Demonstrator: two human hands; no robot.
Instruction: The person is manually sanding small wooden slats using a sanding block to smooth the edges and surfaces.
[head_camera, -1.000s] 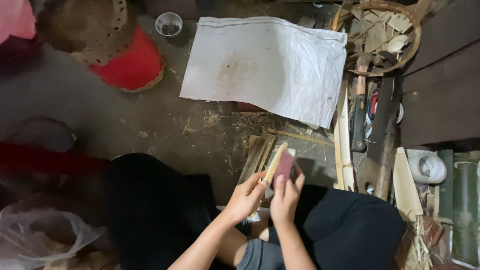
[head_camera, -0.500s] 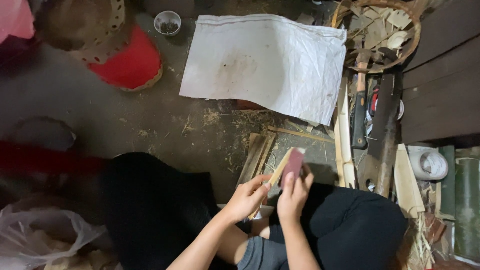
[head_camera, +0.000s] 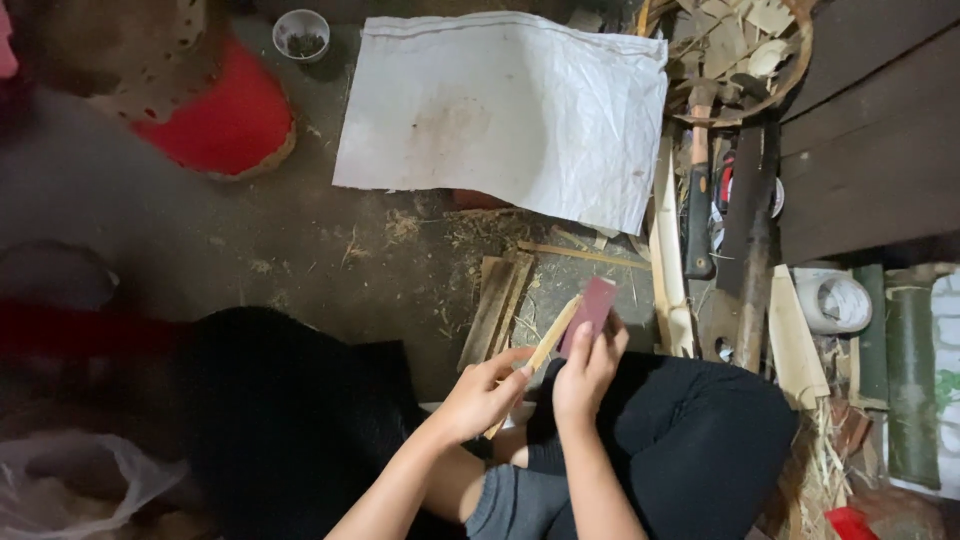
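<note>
Closed around a thin wooden stick (head_camera: 548, 338), my left hand (head_camera: 480, 395) holds it near its lower end so it slants up and to the right over my lap. My right hand (head_camera: 585, 370) is wrapped around a small dark-red block (head_camera: 590, 310), fingers (head_camera: 600, 345) curled over its lower half, and the block's face lies against the upper part of the stick. Both sit just above my black trousers (head_camera: 690, 450), in front of a few flat wooden slats (head_camera: 497, 305) lying on the dusty floor (head_camera: 300, 240). Beyond them a crumpled white sack (head_camera: 500, 110) is spread out. To my right lie a long knife (head_camera: 748, 230) and a dark-handled tool (head_camera: 698, 220), close together, below a woven basket (head_camera: 785, 70) of wood shavings.
</note>
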